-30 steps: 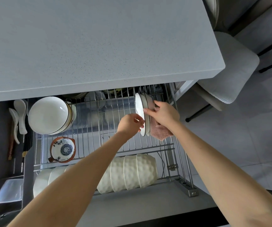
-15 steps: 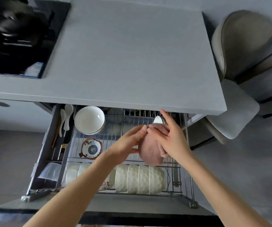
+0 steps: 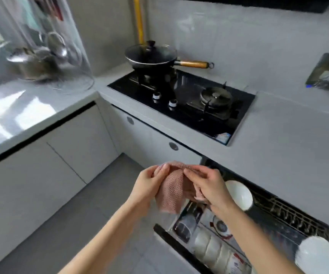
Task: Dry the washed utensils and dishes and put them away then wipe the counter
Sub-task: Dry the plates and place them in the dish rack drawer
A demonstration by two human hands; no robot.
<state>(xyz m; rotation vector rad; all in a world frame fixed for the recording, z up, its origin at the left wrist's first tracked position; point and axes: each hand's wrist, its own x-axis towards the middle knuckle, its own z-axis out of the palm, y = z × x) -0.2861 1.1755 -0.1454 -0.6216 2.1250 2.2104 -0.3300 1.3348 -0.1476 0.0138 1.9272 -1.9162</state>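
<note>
Hands meet over the open drawer (image 3: 179,248), both pinching a pink cloth (image 3: 171,192); the left hand (image 3: 149,186) grips its upper left edge with fingers (image 3: 164,169) curled shut on the fabric; the right hand (image 3: 207,186) grips the upper right, its fingers (image 3: 191,173) closed on a fold, and the cloth hangs down between them; the drawer stands pulled out under the bench (image 3: 288,147), near its front edge; inside, a white bowl (image 3: 238,194) stands on edge just right of the right hand, a row of white bowls (image 3: 213,248) lies along the drawer front, and a plate (image 3: 316,256) sits at the far right end; a hob (image 3: 189,103) is set into the bench towards the back, with a lidded pan (image 3: 151,56) on its left burner; pots (image 3: 35,62), blurred, stand in the left corner.
</note>
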